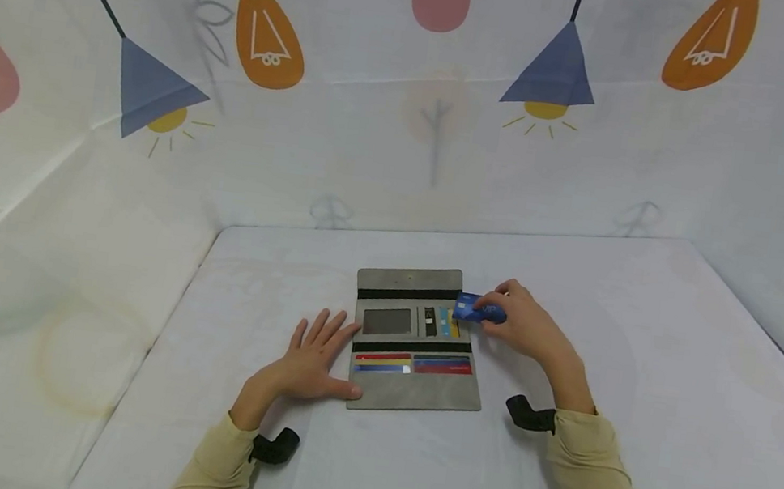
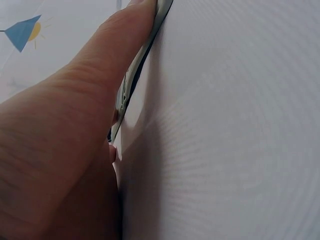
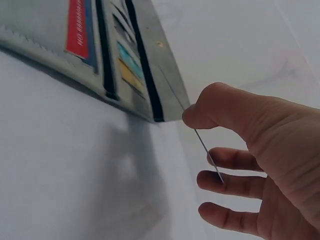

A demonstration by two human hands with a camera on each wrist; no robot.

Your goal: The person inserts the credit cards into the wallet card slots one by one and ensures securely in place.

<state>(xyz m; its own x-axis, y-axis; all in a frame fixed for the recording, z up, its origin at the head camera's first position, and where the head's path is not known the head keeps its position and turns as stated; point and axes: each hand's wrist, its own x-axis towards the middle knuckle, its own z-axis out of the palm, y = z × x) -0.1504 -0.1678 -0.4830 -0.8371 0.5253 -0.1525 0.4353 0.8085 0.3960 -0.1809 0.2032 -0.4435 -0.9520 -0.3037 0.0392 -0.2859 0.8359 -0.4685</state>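
A grey wallet (image 1: 410,394) lies unfolded on the white table, several coloured cards (image 1: 443,365) tucked in its lower slots and a few more in the upper section. My right hand (image 1: 528,320) pinches a blue card (image 1: 470,307) between thumb and fingers, over the wallet's upper right edge. In the right wrist view the card (image 3: 204,145) shows edge-on, its far end near the wallet's flap. My left hand (image 1: 313,361) lies spread at the wallet's left side, its thumb on the lower left corner. The left wrist view shows the thumb (image 2: 120,40) along the wallet's edge.
White cloth covers the table (image 1: 287,264). Behind it hangs a pale backdrop (image 1: 376,136) printed with lamps and bulbs. A black wrist mount (image 1: 275,446) sits on the left wrist and another black mount (image 1: 530,414) on the right.
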